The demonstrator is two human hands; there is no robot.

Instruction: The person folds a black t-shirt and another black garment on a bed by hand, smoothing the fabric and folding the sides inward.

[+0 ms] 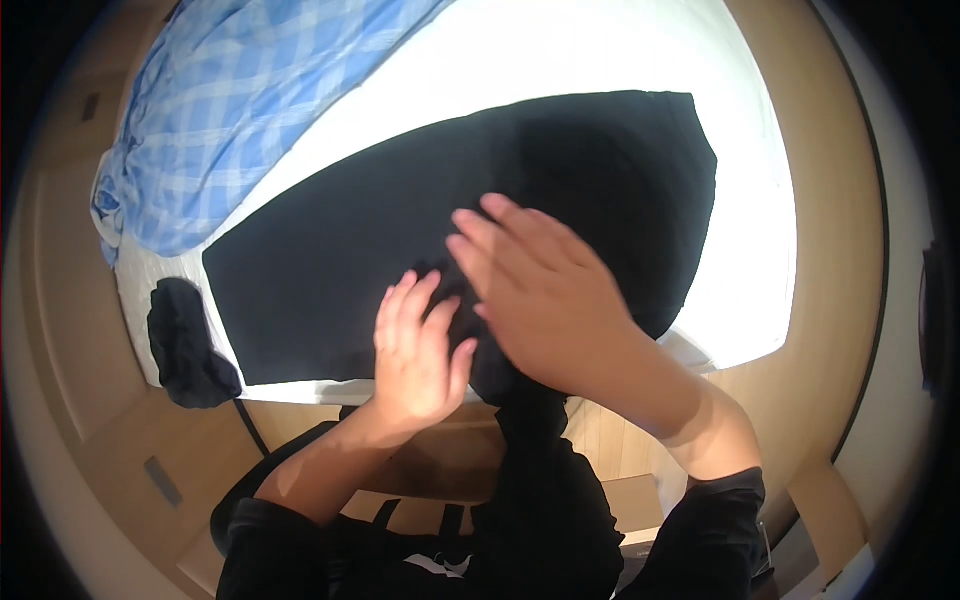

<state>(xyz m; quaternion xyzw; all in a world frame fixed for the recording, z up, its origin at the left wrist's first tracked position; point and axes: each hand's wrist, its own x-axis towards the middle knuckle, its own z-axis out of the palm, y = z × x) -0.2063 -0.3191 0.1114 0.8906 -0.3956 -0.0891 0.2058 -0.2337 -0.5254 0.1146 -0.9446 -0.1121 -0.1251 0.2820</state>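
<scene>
A large black cloth garment (360, 217) lies spread out over a white-covered surface (750, 247). My left hand (416, 349) is over the garment's near part, palm down, with its fingers apart and nothing held. To its right and a little farther off, my right hand (540, 285) reaches across the garment's middle, its fingers extended and holding nothing. Whether either palm touches the cloth cannot be told. More black fabric (536, 450) hangs below the near edge, between my forearms; how it joins the spread garment is unclear.
A blue and white checked cloth (247, 112) lies crumpled at the far left. A small black cloth item (187, 345), perhaps a sock, sits at the near left corner. Wooden flooring (600, 435) and a cardboard piece (634, 502) show below the near edge.
</scene>
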